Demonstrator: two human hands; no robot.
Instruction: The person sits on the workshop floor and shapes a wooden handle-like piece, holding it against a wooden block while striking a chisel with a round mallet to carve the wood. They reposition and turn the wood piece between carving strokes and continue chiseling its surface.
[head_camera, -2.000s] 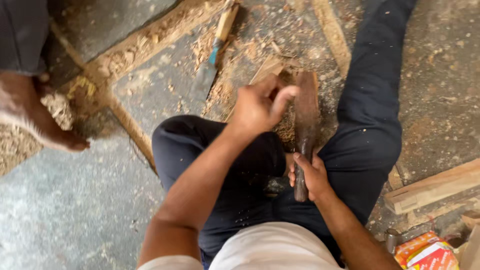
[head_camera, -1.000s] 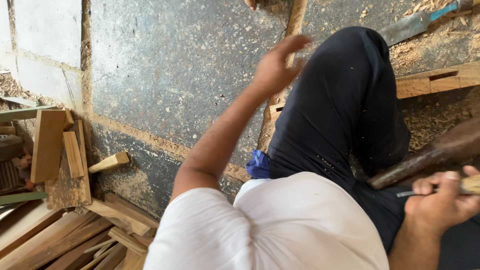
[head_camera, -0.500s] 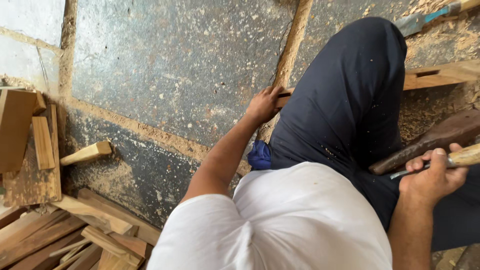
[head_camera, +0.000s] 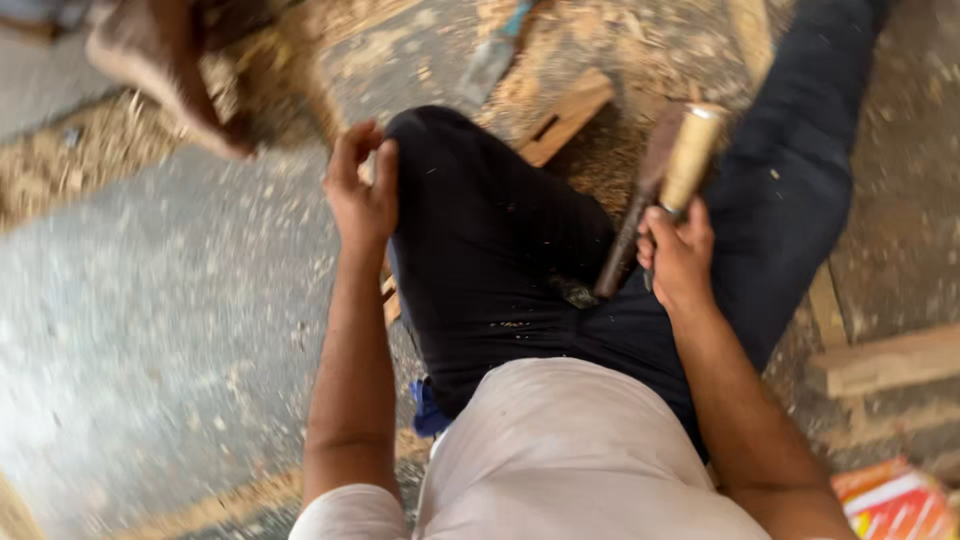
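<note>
Seated on the sawdust-strewn floor (head_camera: 150, 330), the person grips a wooden-handled chisel (head_camera: 688, 160) in the closed right hand (head_camera: 678, 255) over the lap, while the left hand (head_camera: 362, 195), loosely curled and empty, hovers by the knee; steadier aim likely needs it bracing the wood.

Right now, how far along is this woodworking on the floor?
Done: cutting has clearly happened, since shavings and sawdust cover the floor. In hand: the right hand grips a light wooden handle beside a dark wood piece leaning on the leg. The left hand is raised by the knee, and the blur hides whether it holds anything. Left: a board ahead and planks on the right lie untouched.
</note>
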